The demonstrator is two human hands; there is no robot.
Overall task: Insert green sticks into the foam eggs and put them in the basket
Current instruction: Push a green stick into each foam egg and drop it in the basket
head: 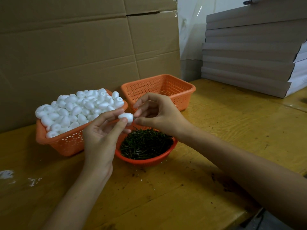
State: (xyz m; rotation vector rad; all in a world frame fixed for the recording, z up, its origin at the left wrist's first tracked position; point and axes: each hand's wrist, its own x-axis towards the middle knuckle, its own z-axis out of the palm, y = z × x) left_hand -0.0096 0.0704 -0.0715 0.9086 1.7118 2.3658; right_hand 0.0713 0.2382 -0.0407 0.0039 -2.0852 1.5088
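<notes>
My left hand (101,135) pinches a white foam egg (125,116) between thumb and fingers, above the round orange bowl (146,161) of green sticks (146,143). My right hand (157,112) meets the egg's right end, thumb and forefinger pinched on a green stick (134,118) that is almost hidden. An orange basket (66,143) heaped with foam eggs (79,108) stands at the left. Behind the hands sits a second orange basket (181,90), with nothing visible inside it.
A cardboard wall (83,47) rises right behind the baskets. A stack of flat grey boxes (249,55) fills the table's back right. White foam crumbs (6,174) lie near the left edge of the yellow wooden table (216,130).
</notes>
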